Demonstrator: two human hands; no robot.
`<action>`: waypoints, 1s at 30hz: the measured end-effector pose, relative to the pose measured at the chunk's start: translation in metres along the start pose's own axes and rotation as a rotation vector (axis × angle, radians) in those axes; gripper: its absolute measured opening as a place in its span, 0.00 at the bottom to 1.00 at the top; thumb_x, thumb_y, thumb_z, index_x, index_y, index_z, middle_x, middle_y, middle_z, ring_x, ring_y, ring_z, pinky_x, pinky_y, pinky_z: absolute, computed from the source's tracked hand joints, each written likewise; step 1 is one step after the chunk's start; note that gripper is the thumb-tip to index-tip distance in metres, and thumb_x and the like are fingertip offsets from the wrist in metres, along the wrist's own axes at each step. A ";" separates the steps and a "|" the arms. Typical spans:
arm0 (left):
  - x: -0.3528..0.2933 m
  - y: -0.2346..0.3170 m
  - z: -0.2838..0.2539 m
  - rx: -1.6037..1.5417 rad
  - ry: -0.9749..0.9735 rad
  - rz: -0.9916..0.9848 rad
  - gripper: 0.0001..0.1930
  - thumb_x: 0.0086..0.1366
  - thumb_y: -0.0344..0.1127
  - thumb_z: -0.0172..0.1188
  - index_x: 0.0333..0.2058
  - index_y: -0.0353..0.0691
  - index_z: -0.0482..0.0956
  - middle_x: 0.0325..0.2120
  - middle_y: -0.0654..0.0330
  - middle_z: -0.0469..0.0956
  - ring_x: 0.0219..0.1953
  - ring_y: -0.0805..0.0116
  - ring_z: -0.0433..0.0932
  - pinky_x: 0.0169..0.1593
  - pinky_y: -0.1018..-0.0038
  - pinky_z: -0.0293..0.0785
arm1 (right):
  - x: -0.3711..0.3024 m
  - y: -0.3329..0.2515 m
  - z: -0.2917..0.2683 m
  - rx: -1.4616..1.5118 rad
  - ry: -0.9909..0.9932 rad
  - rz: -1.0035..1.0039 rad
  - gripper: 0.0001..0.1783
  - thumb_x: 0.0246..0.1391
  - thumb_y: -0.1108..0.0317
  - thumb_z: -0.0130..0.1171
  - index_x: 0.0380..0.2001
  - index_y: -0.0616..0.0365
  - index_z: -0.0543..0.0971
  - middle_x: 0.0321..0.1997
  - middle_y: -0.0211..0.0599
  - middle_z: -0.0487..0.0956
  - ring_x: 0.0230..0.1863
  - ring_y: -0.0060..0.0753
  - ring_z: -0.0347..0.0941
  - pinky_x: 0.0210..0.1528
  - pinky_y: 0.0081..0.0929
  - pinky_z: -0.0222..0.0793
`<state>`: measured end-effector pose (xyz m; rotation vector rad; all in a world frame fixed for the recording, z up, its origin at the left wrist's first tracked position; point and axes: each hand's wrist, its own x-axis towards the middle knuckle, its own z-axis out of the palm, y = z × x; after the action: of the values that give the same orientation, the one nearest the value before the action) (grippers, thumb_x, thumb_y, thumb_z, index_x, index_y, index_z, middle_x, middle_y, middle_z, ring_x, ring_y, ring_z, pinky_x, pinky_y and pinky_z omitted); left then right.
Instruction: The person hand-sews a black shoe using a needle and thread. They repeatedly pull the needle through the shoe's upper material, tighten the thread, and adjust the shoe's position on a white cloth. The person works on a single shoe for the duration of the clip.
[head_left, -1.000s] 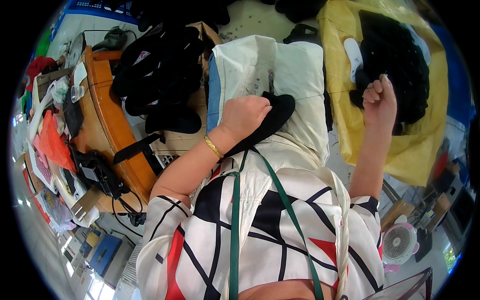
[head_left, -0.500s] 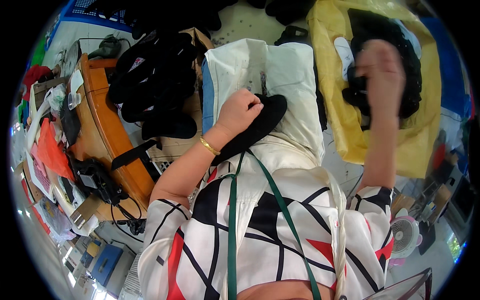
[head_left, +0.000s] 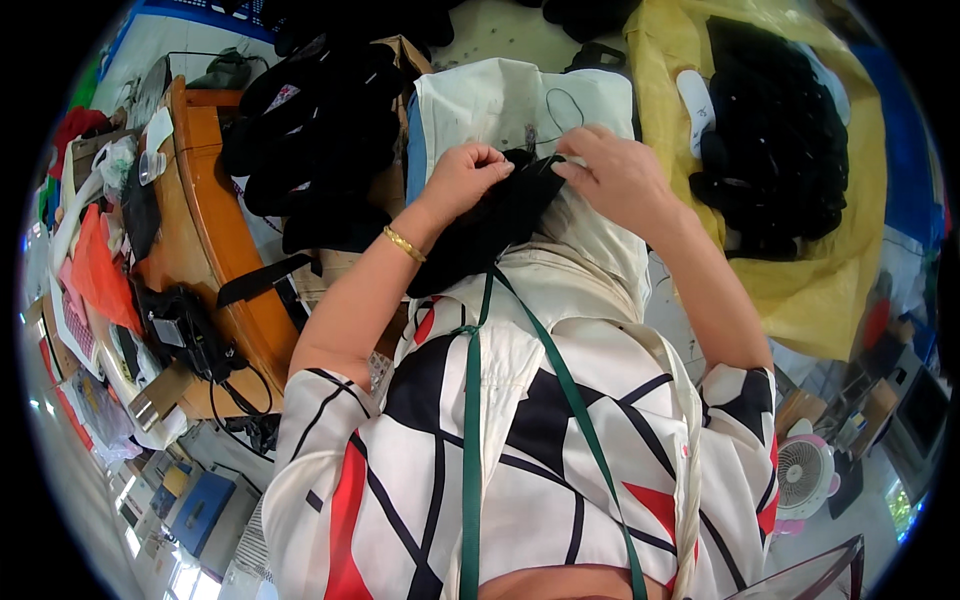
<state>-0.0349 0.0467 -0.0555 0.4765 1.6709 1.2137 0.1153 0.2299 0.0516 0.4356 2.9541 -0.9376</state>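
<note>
A black slipper (head_left: 480, 230) lies across my lap on the pale apron (head_left: 480, 95), tilted up toward my fingers. My left hand (head_left: 465, 182) pinches its upper edge, thumb and fingers closed on it. Against the far right edge of the slipper, my right hand (head_left: 615, 175) is closed in a pinch. A thin pale sliver shows by its fingertips, too small to name. From near these fingers a thin dark thread (head_left: 552, 100) loops up over the apron.
Black slippers (head_left: 310, 130) are piled to the left beside a wooden table (head_left: 215, 260) holding a black bag (head_left: 185, 335). At the right stands a yellow sack (head_left: 790, 300) with more black pieces and a white sole (head_left: 695, 105). A fan (head_left: 805, 470) is behind on the right.
My right hand has come down and left from over the yellow sack to the slipper's edge. The slipper is now tilted up, and a thread loop shows beyond it.
</note>
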 end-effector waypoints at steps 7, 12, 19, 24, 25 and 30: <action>0.001 0.009 -0.002 -0.012 -0.081 -0.090 0.07 0.64 0.36 0.64 0.34 0.40 0.81 0.28 0.71 0.77 0.29 0.82 0.71 0.33 0.83 0.70 | -0.017 -0.025 0.040 0.266 -0.810 0.321 0.23 0.49 0.47 0.64 0.24 0.61 0.83 0.22 0.40 0.80 0.25 0.40 0.78 0.30 0.35 0.75; 0.003 0.003 0.005 0.155 -0.036 0.013 0.07 0.63 0.36 0.64 0.34 0.39 0.81 0.27 0.70 0.77 0.28 0.81 0.71 0.32 0.82 0.69 | -0.020 -0.013 0.074 0.539 -0.860 0.566 0.21 0.45 0.56 0.68 0.21 0.68 0.81 0.19 0.38 0.78 0.17 0.31 0.75 0.20 0.27 0.74; 0.002 0.000 0.008 0.093 0.001 0.002 0.08 0.63 0.37 0.64 0.34 0.38 0.82 0.27 0.69 0.78 0.27 0.81 0.72 0.31 0.81 0.69 | -0.037 -0.002 0.046 0.515 -0.775 0.489 0.12 0.45 0.66 0.62 0.25 0.66 0.77 0.22 0.41 0.79 0.19 0.32 0.77 0.22 0.27 0.76; -0.005 -0.003 0.011 0.097 0.074 0.022 0.09 0.60 0.35 0.65 0.31 0.34 0.83 0.25 0.64 0.80 0.28 0.78 0.74 0.33 0.78 0.71 | -0.078 0.033 -0.001 0.823 -0.693 0.438 0.12 0.52 0.65 0.61 0.34 0.62 0.74 0.27 0.34 0.79 0.28 0.25 0.77 0.29 0.21 0.73; -0.006 -0.003 0.013 0.081 0.096 0.032 0.09 0.59 0.35 0.65 0.30 0.33 0.83 0.24 0.62 0.81 0.27 0.77 0.75 0.34 0.77 0.72 | -0.083 0.037 -0.003 1.012 -0.636 0.464 0.13 0.53 0.64 0.61 0.36 0.62 0.73 0.27 0.32 0.78 0.29 0.24 0.77 0.30 0.19 0.71; -0.008 -0.004 0.016 -0.004 0.094 0.012 0.09 0.58 0.34 0.66 0.31 0.33 0.83 0.25 0.63 0.81 0.28 0.77 0.75 0.36 0.77 0.72 | -0.061 0.023 -0.008 1.333 -0.441 0.461 0.14 0.58 0.64 0.60 0.39 0.62 0.72 0.31 0.30 0.77 0.32 0.19 0.73 0.32 0.17 0.67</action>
<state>-0.0167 0.0467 -0.0559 0.4334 1.7476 1.2647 0.1808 0.2364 0.0506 0.6938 1.3767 -2.3310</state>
